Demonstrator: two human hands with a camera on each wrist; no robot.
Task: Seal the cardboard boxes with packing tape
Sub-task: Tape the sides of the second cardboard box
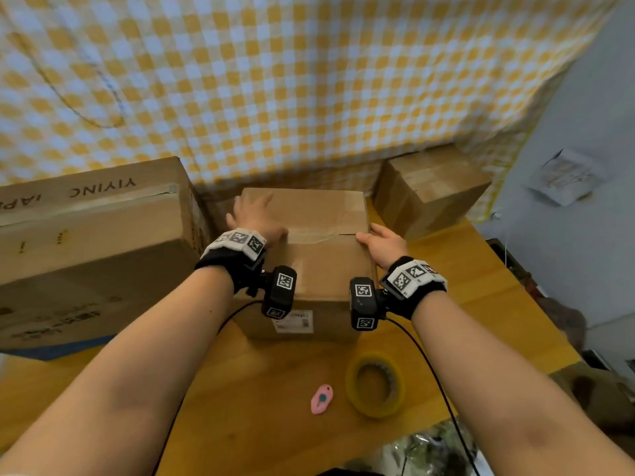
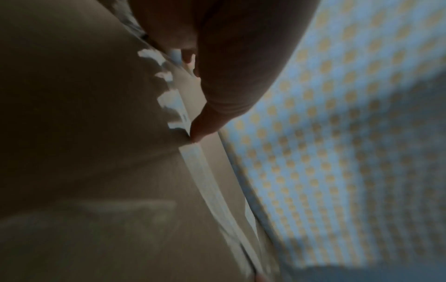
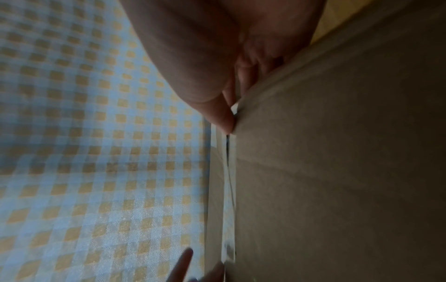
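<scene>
Head view first: I've got the middle box (image 1: 309,262) dead centre on the yellow table (image 1: 481,286), and my left hand (image 1: 256,218) lies flat on its top at about ten o'clock, fingers spread and straight, gripping nothing. My right hand (image 1: 383,243) sits at the three o'clock corner, fingers extended down the side, thumb along the top edge — pressing, not clutching. I reckon both are there to hold the flaps down and smooth the tape strip (image 1: 321,233). That strip runs along the seam, long axis nine to three across the top. The tape roll (image 1: 376,384) lies flat at five o'clock, near the pink cutter (image 1: 322,399); a large box (image 1: 92,242) stands at nine and a smaller box (image 1: 429,190) at one o'clock.

Left wrist now: dim and blurred, but a fingertip (image 2: 198,133) bears on the taped seam (image 2: 212,190), which runs away from the camera.

Right wrist: the thumb tip (image 3: 226,124) presses right at the seam's end (image 3: 229,190); the checked cloth (image 3: 96,152) hangs behind.
</scene>
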